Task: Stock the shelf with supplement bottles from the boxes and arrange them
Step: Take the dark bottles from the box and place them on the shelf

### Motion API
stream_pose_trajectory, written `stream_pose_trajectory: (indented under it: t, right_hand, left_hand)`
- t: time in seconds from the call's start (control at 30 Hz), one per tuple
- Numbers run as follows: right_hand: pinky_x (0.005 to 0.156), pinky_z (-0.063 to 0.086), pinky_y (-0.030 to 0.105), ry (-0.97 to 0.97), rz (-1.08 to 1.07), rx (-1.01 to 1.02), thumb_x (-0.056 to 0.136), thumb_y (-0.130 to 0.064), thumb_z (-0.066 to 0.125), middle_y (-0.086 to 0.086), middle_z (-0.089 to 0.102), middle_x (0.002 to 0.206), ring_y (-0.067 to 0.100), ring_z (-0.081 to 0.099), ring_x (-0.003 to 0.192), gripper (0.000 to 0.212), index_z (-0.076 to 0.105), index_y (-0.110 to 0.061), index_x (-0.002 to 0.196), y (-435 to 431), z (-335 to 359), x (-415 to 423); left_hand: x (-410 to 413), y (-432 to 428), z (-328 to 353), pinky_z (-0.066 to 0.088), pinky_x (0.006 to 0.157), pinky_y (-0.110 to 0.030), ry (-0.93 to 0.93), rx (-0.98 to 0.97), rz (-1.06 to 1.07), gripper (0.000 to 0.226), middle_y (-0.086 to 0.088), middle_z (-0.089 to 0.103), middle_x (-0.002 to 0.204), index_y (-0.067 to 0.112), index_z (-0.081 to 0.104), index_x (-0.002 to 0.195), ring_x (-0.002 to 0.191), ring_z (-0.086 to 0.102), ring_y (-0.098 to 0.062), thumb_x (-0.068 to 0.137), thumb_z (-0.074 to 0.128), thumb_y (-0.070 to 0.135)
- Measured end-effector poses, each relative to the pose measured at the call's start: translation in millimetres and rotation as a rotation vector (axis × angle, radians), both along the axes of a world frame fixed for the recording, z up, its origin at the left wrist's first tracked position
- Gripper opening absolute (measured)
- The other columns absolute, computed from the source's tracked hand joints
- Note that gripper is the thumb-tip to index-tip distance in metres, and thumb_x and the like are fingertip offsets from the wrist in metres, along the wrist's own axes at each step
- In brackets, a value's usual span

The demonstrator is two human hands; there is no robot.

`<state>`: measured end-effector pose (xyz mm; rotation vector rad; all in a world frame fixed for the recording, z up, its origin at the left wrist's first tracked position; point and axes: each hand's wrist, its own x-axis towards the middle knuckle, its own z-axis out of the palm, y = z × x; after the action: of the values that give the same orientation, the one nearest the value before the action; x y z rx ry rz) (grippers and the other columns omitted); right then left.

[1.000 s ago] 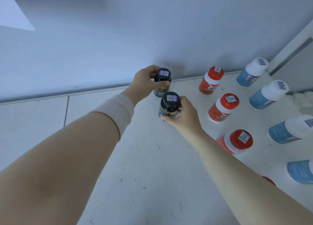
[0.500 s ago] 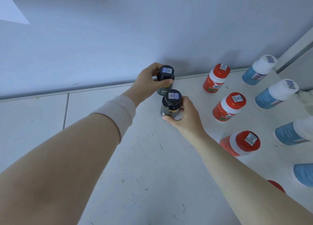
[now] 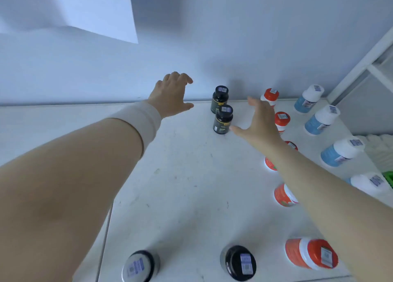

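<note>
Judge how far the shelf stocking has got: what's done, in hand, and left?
Done: blue bottles and red-capped bottles stand in columns on the shelf, and two black bottles stand at the back. In hand: nothing; the left hand and right hand hover open beside them. Left: the black column has a gap before the front bottle; no boxes show.

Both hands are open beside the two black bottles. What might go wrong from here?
The right hand has its thumb close to the front black bottle; a careless pullback might nudge it into the back black bottle. The right forearm lies over the red-capped bottles, so dropping it could topple one.
</note>
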<state>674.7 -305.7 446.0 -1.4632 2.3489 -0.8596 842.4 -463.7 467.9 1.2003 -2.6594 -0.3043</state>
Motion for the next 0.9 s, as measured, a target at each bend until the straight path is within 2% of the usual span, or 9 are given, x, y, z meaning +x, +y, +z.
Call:
stream_pose_trajectory:
  t: [0.1, 0.17, 0.2, 0.23, 0.3, 0.37, 0.5, 0.67, 0.9]
  right_hand:
    - [0.099, 0.031, 0.037, 0.201, 0.123, 0.047, 0.072, -0.022, 0.072, 0.020, 0.049, 0.122, 0.035, 0.040, 0.118, 0.061, 0.047, -0.005, 0.125, 22, 39, 25]
    - [0.083, 0.039, 0.034, 0.270, 0.164, 0.080, 0.062, -0.033, 0.067, 0.016, 0.050, 0.105, 0.038, 0.042, 0.097, 0.049, 0.051, -0.026, 0.108, 35, 52, 49]
    - [0.076, 0.038, 0.030, 0.289, 0.180, 0.085, 0.055, -0.041, 0.060, 0.012, 0.047, 0.098, 0.035, 0.037, 0.090, 0.044, 0.046, -0.035, 0.097, 40, 56, 62]
    - [0.074, 0.037, 0.029, 0.305, 0.208, 0.088, 0.052, -0.045, 0.057, 0.011, 0.047, 0.099, 0.033, 0.037, 0.091, 0.045, 0.046, -0.037, 0.095, 47, 60, 77]
    - [0.087, 0.040, 0.036, 0.313, 0.283, 0.116, 0.062, -0.038, 0.070, 0.012, 0.045, 0.121, 0.033, 0.037, 0.116, 0.064, 0.046, -0.026, 0.120, 66, 68, 116]
    - [0.096, 0.037, 0.039, 0.302, 0.345, 0.137, 0.073, -0.029, 0.072, 0.013, 0.032, 0.134, 0.030, 0.024, 0.130, 0.073, 0.034, -0.017, 0.135, 82, 77, 155]
    - [0.090, 0.038, 0.038, 0.351, 0.499, 0.131, 0.077, -0.026, 0.069, 0.010, 0.027, 0.135, 0.028, 0.024, 0.129, 0.071, 0.031, -0.018, 0.136, 94, 91, 241]
    - [0.091, 0.040, 0.039, 0.399, 0.691, 0.112, 0.077, -0.026, 0.068, 0.010, 0.027, 0.134, 0.028, 0.025, 0.127, 0.071, 0.030, -0.019, 0.136, 99, 103, 379]
    - [0.095, 0.040, 0.041, 0.473, 0.969, 0.050, 0.075, -0.026, 0.068, 0.011, 0.029, 0.134, 0.030, 0.027, 0.128, 0.068, 0.034, -0.019, 0.134, 105, 93, 632]
  left_hand:
    - [49, 42, 26, 0.038, 0.098, -0.041, -0.240, -0.153, 0.024, 0.065, -0.012, 0.040, 0.131, 0.015, 0.033, 0.137, 0.121, 0.039, -0.030, 0.083, 0.065, 0.033]
    - [84, 77, 39, 0.039, 0.093, -0.041, -0.289, -0.180, 0.090, 0.067, -0.013, 0.039, 0.129, 0.015, 0.033, 0.136, 0.120, 0.039, -0.030, 0.082, 0.067, 0.032]
    - [102, 95, 44, 0.040, 0.092, -0.042, -0.308, -0.170, 0.126, 0.067, -0.013, 0.039, 0.129, 0.015, 0.033, 0.136, 0.120, 0.039, -0.030, 0.081, 0.068, 0.032]
    - [120, 112, 49, 0.040, 0.092, -0.042, -0.326, -0.149, 0.163, 0.067, -0.013, 0.038, 0.129, 0.015, 0.033, 0.135, 0.121, 0.039, -0.030, 0.081, 0.068, 0.032]
    - [157, 147, 57, 0.040, 0.094, -0.043, -0.348, -0.105, 0.231, 0.066, -0.013, 0.037, 0.130, 0.015, 0.034, 0.134, 0.123, 0.037, -0.030, 0.080, 0.069, 0.032]
    - [196, 175, 65, 0.039, 0.095, -0.044, -0.357, -0.084, 0.296, 0.065, -0.013, 0.036, 0.132, 0.016, 0.034, 0.133, 0.124, 0.036, -0.030, 0.081, 0.068, 0.031]
    - [283, 220, 78, 0.038, 0.094, -0.041, -0.379, -0.049, 0.447, 0.063, -0.012, 0.035, 0.133, 0.016, 0.034, 0.134, 0.125, 0.035, -0.030, 0.082, 0.067, 0.029]
    - [415, 270, 83, 0.040, 0.091, -0.041, -0.353, -0.004, 0.671, 0.062, -0.012, 0.036, 0.132, 0.015, 0.036, 0.132, 0.123, 0.037, -0.030, 0.081, 0.067, 0.029]
    - [641, 338, 63, 0.041, 0.096, -0.044, -0.345, 0.048, 0.975, 0.063, -0.013, 0.036, 0.133, 0.012, 0.032, 0.135, 0.126, 0.036, -0.031, 0.082, 0.062, 0.026]
